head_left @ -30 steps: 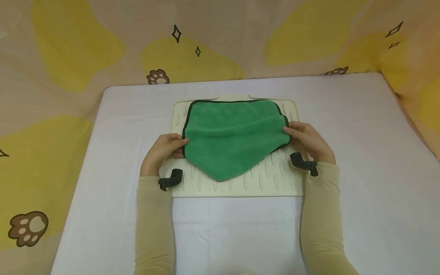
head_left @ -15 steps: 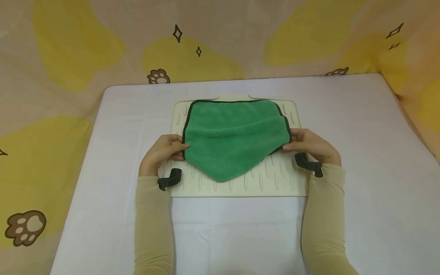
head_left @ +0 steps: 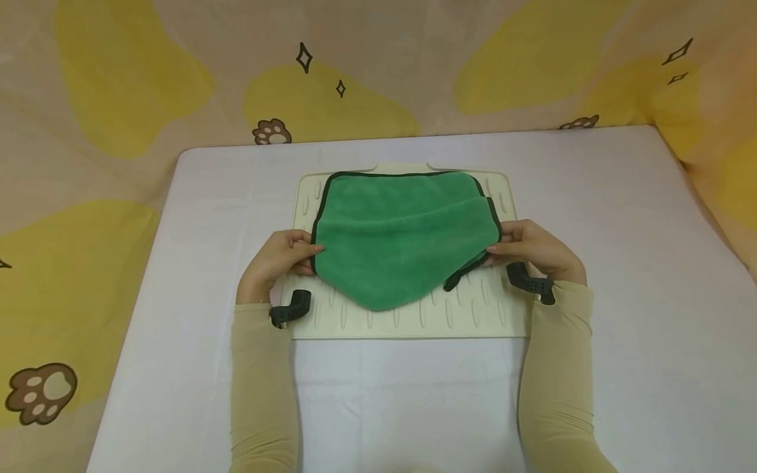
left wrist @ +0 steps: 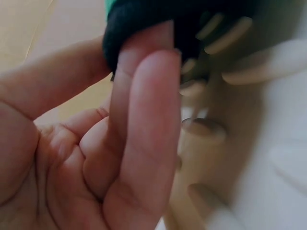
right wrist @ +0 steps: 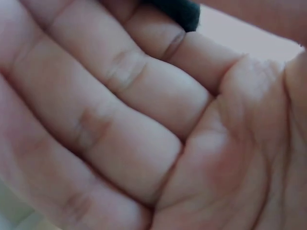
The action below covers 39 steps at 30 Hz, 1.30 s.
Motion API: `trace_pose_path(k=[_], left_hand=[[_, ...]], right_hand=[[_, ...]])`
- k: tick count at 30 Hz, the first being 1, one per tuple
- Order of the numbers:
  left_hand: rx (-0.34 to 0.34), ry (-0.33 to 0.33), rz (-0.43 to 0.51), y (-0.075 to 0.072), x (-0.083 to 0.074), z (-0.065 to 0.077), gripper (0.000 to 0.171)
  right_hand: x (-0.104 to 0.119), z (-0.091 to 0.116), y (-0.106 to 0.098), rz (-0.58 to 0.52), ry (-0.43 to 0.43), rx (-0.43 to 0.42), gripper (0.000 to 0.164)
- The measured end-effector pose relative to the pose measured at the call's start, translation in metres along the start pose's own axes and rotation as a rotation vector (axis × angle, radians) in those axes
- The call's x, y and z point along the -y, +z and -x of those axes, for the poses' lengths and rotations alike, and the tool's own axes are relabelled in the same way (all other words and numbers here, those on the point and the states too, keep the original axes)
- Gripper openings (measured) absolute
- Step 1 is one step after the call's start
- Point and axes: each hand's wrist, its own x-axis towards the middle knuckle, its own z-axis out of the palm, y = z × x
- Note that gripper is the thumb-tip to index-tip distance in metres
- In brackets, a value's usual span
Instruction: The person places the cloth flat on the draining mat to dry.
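Observation:
A green cloth (head_left: 402,249) with a dark edge lies over a cream ribbed mat (head_left: 414,322), a soft crease running across its middle and its near edge drooping to a rounded point. At the cloth's left edge, my left hand (head_left: 282,256) pinches it, thumb on top and fingers beneath. My right hand (head_left: 535,248) pinches the right edge the same way. Below that hand, a dark-edged corner of the cloth pokes out from underneath. In the left wrist view the dark hem (left wrist: 144,19) sits between thumb and fingers; the right wrist view shows mostly the palm and fingers.
The mat rests on a table with a white cover (head_left: 414,401). A patterned yellow and beige curtain (head_left: 378,72) hangs behind the table and at both sides. A black wrist mount (head_left: 292,309) sits on the left wrist, another on the right.
My right hand has slid down the cloth's right edge toward me. A dark-edged corner now shows beneath the cloth at lower right. The left hand has barely moved.

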Motion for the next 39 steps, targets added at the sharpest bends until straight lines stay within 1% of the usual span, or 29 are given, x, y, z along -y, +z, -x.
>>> trace_pose_path(k=[7, 10, 12, 15, 18, 20, 22, 24, 27, 29, 31, 34, 37, 39], left_hand=[[-0.049, 0.034, 0.034, -0.001, -0.003, 0.001, 0.019], [-0.053, 0.034, 0.046, 0.000, -0.004, 0.002, 0.020], [-0.050, 0.033, 0.028, 0.000, -0.004, 0.002, 0.022], [-0.030, 0.019, -0.015, 0.000, -0.002, 0.004, 0.025], [-0.016, 0.015, -0.058, 0.001, 0.001, 0.006, 0.029], [-0.013, 0.040, -0.050, 0.003, 0.005, 0.009, 0.032], [-0.010, 0.079, -0.024, 0.005, 0.009, 0.011, 0.035], [-0.008, 0.114, -0.014, 0.006, 0.012, 0.013, 0.039], [0.013, 0.136, -0.022, 0.008, 0.015, 0.016, 0.043], [0.034, 0.145, -0.054, 0.008, 0.016, 0.018, 0.045], [0.065, 0.166, -0.071, 0.009, 0.018, 0.019, 0.047], [0.109, 0.196, -0.060, 0.008, 0.020, 0.021, 0.046], [0.120, 0.214, -0.049, 0.009, 0.021, 0.021, 0.039], [0.105, 0.212, -0.056, 0.009, 0.020, 0.021, 0.032]], right_hand=[[0.004, 0.003, -0.001, -0.003, -0.009, -0.012, 0.015], [0.005, 0.005, 0.001, 0.009, -0.009, -0.037, 0.016], [0.004, 0.005, 0.004, 0.029, -0.002, -0.057, 0.020], [0.001, 0.006, 0.012, 0.086, 0.037, -0.068, 0.029], [-0.002, 0.006, 0.023, 0.185, 0.073, -0.074, 0.035], [-0.003, 0.006, 0.029, 0.255, 0.081, -0.099, 0.037], [-0.003, 0.008, 0.033, 0.306, 0.078, -0.124, 0.038], [-0.002, 0.009, 0.036, 0.326, 0.068, -0.136, 0.038], [-0.002, 0.011, 0.040, 0.250, 0.099, -0.115, 0.037], [-0.004, 0.012, 0.043, 0.192, 0.104, -0.098, 0.032], [-0.006, 0.012, 0.044, 0.144, 0.096, -0.087, 0.027], [-0.008, 0.014, 0.045, 0.117, 0.051, -0.096, 0.021], [-0.009, 0.017, 0.043, 0.078, 0.031, -0.113, 0.020], [-0.008, 0.019, 0.040, 0.053, 0.014, -0.112, 0.021]])
